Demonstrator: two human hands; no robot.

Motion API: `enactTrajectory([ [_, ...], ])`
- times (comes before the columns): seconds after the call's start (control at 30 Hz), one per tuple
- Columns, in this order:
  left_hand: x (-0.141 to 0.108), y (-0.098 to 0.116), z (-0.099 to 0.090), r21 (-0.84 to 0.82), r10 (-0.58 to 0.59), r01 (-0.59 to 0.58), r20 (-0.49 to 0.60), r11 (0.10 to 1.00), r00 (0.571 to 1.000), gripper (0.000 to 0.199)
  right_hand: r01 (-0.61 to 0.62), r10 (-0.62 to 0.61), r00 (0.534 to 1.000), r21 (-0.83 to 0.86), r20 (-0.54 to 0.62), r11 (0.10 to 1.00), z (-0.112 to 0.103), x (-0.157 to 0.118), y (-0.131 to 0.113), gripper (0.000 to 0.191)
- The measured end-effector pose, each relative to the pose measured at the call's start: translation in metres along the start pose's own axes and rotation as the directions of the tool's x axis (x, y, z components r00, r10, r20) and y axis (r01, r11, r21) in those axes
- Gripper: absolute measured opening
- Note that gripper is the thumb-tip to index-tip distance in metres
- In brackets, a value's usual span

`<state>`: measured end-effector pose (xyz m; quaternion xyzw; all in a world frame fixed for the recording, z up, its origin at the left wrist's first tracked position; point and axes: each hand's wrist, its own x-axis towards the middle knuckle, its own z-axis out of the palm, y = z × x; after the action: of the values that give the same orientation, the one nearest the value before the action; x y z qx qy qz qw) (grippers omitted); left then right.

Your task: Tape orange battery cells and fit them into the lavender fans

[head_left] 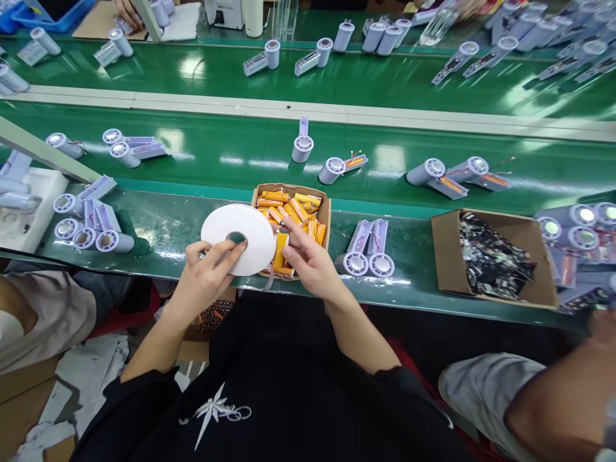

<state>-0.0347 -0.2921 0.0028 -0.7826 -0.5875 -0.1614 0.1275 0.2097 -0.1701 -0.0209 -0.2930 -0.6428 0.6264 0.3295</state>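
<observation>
A large white tape roll (253, 239) is gripped by my left hand (206, 273), whose fingers reach its centre hole. My right hand (312, 262) pinches an orange battery cell (282, 249) between thumb and fingers, right beside the roll's edge. Both hands are over the near part of a cardboard box (327, 224) full of orange cells (296, 210). A strip of tape hangs below the roll. Two pale purple fan-like units (356, 263) lie on the green bench, to the right of the box.
Behind the bench, a green conveyor (216, 144) carries several purple units. An open carton (447, 256) of dark parts stands at right. More units (113, 240) lie at left. Other people sit on both sides; a person's arm (563, 410) is at lower right.
</observation>
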Motion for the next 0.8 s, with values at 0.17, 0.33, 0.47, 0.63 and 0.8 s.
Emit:
enactTrajectory([
  [0.17, -0.002, 0.000, -0.006, 0.047, -0.103, 0.110, -0.122, 0.993, 0.987, 0.085, -0.138, 0.118, 0.982, 0.129, 0.148, 0.982, 0.025, -0.016, 0.015, 0.053],
  [0.33, -0.007, -0.003, -0.006, -0.003, -0.132, 0.133, -0.176, 0.991, 0.975, 0.086, -0.123, 0.192, 0.868, -0.177, 0.457, 0.976, 0.049, -0.031, 0.027, 0.031],
  [0.47, -0.011, -0.008, -0.007, 0.012, -0.092, 0.095, -0.151, 0.995, 0.984, 0.079, -0.120, 0.117, 0.970, 0.003, 0.212, 0.993, 0.014, -0.016, 0.008, 0.071],
  [0.63, -0.010, -0.002, -0.003, 0.015, -0.048, 0.051, -0.145, 0.999, 0.988, 0.071, -0.079, 0.076, 0.997, 0.192, 0.027, 0.978, -0.016, 0.005, -0.024, 0.057],
  [0.8, -0.005, 0.020, 0.022, -0.032, -0.178, 0.176, -0.236, 0.984, 0.955, 0.062, 0.105, 0.064, 0.917, 0.392, -0.394, 0.914, 0.028, 0.007, -0.004, 0.057],
])
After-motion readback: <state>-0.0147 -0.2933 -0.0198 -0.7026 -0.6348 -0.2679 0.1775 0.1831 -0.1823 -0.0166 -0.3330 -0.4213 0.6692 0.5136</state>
